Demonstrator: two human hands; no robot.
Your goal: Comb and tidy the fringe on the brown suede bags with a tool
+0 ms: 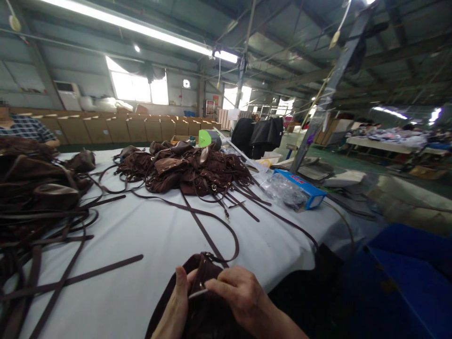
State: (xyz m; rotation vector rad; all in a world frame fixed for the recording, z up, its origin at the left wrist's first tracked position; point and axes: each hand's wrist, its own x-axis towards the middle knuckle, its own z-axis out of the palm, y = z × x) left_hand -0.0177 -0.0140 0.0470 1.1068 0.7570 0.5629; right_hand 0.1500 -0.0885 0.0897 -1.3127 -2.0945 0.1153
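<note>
A dark brown bag (208, 315) with small metal fittings and a strap lies at the near edge of the table, below the centre of the view. My left hand (176, 303) grips its left side, thumb up and fingers partly hidden by the material. From the right, my right hand (243, 294) is closed over the bag, thumb and forefinger pinching a slim pale tool (198, 294). Its tip points toward my left hand; its exact kind is unclear. The bag's strap (233, 235) runs forward in a loop over the white tabletop (158, 235).
More brown bags with straps form a heap (190, 169) across the table and a bigger pile (35, 202) at the left. A blue box (300, 186) with clear plastic sits at the right edge. A person (26, 127) is at far left. Blue bins (413, 278) stand lower right.
</note>
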